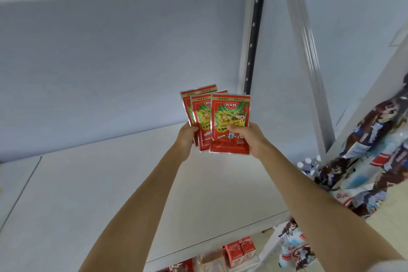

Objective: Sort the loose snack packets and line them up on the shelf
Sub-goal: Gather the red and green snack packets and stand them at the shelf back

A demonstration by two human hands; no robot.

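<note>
Presently I note three red snack packets (229, 123) upright (fanned, overlapping) near the shelf (110, 183) back edge; left hand (186, 137) and right hand (249, 139) pinch their lower halves.

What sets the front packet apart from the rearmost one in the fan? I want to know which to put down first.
The front packet shows nearly its whole face, while the rearmost packet is mostly covered, only its top and left edge showing. The front packet is pinched by the right hand; the rearmost packet sits by the left hand. The front packet stands about upright; the rearmost packet tilts left. Both are red with the same print, held over the shelf.
</note>
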